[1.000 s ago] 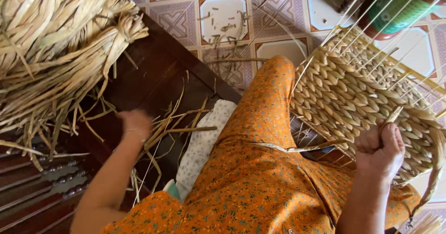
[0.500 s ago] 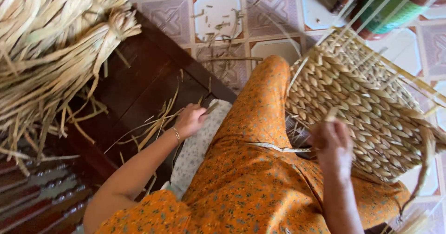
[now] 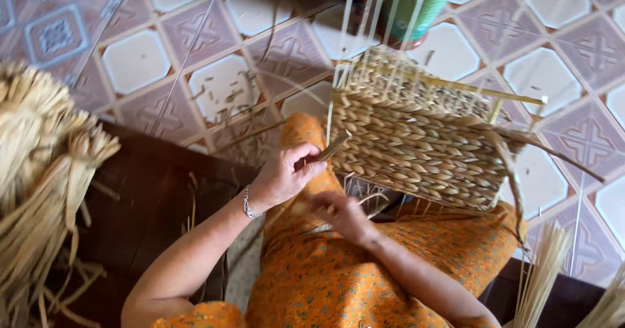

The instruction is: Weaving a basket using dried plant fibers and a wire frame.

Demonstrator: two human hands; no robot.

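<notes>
Basket of woven straw, half built, rests tipped on the person's right thigh, its bare upright ribs pointing toward twelve o'clock over the tiled floor. The left hand sits at the basket's nine o'clock edge, fingers closed in a pinch on a flat straw strand that runs up to the weave. The right hand lies at the basket's seven o'clock, just under its lower edge, fingers curled among loose strand ends; whether they grip one I cannot tell.

By my reading the step in hand is feeding a fresh strand into the side wall, with the left hand steering it and the right steadying from below. The next move likely calls for threading that strand between the ribs and pulling it snug against the row beside it, while keeping the basket from rolling off the orange cloth.

A bundle of dry straw lies at nine o'clock on the dark wooden bench, well apart from both hands.
</notes>
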